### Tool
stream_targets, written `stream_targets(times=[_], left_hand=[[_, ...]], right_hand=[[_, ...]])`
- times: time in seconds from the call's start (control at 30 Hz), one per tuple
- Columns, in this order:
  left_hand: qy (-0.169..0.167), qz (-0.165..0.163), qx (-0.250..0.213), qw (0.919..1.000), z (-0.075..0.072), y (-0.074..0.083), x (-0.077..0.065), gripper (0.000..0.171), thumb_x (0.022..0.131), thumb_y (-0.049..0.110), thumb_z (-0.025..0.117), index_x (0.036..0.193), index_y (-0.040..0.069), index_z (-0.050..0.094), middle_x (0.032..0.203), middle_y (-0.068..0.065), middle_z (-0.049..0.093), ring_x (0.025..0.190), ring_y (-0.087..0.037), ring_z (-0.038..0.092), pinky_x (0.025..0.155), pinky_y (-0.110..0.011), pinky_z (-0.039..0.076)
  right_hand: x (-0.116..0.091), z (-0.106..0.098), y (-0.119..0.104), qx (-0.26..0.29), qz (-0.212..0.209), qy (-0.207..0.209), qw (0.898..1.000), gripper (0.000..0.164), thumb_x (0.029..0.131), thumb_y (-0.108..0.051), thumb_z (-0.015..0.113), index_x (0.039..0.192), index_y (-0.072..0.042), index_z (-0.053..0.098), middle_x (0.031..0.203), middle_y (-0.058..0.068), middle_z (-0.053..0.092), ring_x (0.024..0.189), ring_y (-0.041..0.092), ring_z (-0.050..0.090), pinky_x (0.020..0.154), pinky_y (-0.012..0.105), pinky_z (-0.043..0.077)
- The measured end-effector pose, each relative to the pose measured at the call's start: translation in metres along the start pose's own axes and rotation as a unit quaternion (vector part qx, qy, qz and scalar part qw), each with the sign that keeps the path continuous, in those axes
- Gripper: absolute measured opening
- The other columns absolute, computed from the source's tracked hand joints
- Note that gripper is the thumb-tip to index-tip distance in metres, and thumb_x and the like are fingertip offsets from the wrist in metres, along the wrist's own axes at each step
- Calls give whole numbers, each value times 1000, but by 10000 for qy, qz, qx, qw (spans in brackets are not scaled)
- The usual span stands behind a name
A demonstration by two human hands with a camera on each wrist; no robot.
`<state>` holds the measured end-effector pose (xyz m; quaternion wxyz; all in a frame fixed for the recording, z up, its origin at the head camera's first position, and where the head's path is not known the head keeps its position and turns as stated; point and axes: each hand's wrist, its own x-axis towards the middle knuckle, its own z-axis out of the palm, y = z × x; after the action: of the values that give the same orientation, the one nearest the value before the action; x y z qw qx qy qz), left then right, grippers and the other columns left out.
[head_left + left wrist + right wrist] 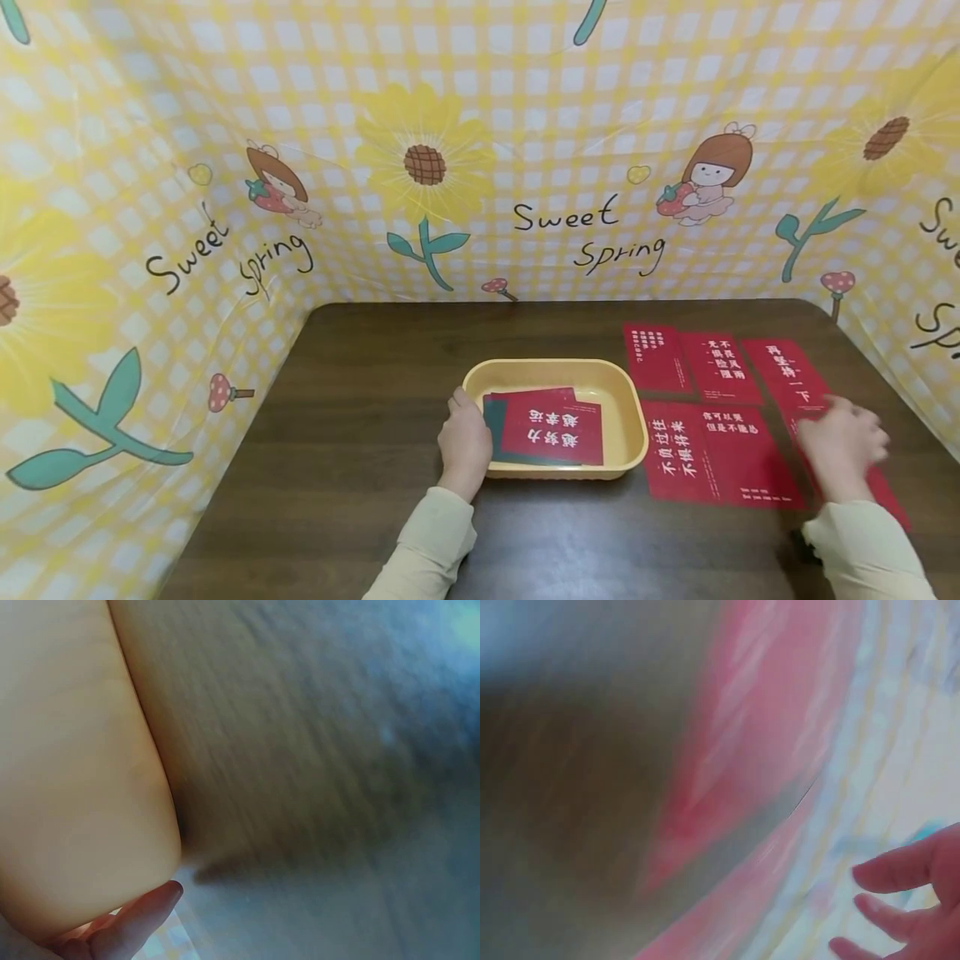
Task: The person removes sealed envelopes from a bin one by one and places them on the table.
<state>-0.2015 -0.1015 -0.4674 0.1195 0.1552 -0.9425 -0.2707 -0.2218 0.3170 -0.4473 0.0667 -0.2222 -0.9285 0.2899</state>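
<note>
A yellow plastic tray point(633, 425) sits mid-table, with red cards point(551, 429) and a dark green one point(493, 429) lying in it. At its left end my left hand point(463, 442) grips the wall; in the left wrist view a finger point(146, 919) wraps round the tray's end. My right hand point(847, 446) is over the red cards at the right, partly hiding a card point(888, 496) beneath it. It is blurred in the head view. In the right wrist view its fingers point(896, 868) are spread apart and hold nothing.
Several red cards with white characters lie in two rows right of the tray, among them a far-row card point(720, 367) and a near-row card point(675, 450). A small black object point(806, 546) shows by the right cuff. Yellow checked cloth point(555, 150) surrounds the brown table point(360, 417).
</note>
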Motion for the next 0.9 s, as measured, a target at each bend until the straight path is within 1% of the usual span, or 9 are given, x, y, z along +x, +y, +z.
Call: stream_targets(times=[0.07,0.13,0.23,0.33,0.37,0.47,0.57,0.77,0.9], left_hand=[[23,11,8,10000,0,0,0,40,84,-4,66,115,-10,42,95,-24,53,68,-42,64,60,-51,54],[38,17,20,10000,0,0,1,40,83,-4,67,114,-10,42,96,-24,53,68,-43,64,60,-51,54],[20,10,41,10000,0,0,2,43,82,-3,68,115,-10,42,98,-24,53,69,-43,64,59,-52,54],[-22,-29,53,10000,0,0,2,45,82,-3,70,116,-10,41,100,-25,54,70,-43,64,61,-52,54],[-23,-40,53,10000,1,0,2,45,82,-3,70,116,-10,42,100,-25,53,71,-43,64,61,-52,54],[-4,-67,38,10000,1,0,2,43,82,-3,68,115,-10,42,100,-25,53,71,-44,64,62,-53,54],[28,-53,28,10000,0,-1,2,41,83,-4,67,114,-10,42,98,-25,53,71,-44,64,62,-54,54],[79,63,6,9999,1,-1,0,41,81,-5,68,112,-10,42,95,-25,53,68,-44,63,59,-53,53],[118,100,-1,9999,1,0,-1,40,81,-6,67,113,-10,42,96,-25,53,68,-44,63,59,-54,53]], right_hand=[[-6,10,-27,291,-873,274,9954,45,87,-2,49,127,17,42,124,48,32,117,64,27,92,68,21],[-15,23,-56,732,-1772,545,9799,37,87,4,52,122,17,49,121,44,40,114,60,34,93,66,24],[-32,44,-95,1352,-3057,754,9395,27,86,12,54,113,15,57,113,36,52,109,53,46,93,61,33],[-48,67,-124,1658,-4044,656,8970,23,83,17,59,104,11,64,106,28,61,103,46,56,89,57,44],[-53,75,-131,1629,-4305,562,8860,22,83,17,60,103,9,65,103,25,63,101,42,59,87,55,46],[-64,96,-149,1324,-4855,160,8640,19,82,16,64,97,5,68,95,17,67,93,35,64,83,47,52],[-71,113,-160,878,-5083,-327,8561,17,82,14,64,94,4,69,90,14,67,87,30,65,78,43,53],[-75,132,-168,142,-5010,-1006,8594,13,86,3,66,99,5,68,93,15,66,90,32,64,82,45,52],[-71,139,-165,-305,-4865,-1589,8586,36,87,-17,75,113,6,64,106,19,65,101,35,62,91,47,48]])
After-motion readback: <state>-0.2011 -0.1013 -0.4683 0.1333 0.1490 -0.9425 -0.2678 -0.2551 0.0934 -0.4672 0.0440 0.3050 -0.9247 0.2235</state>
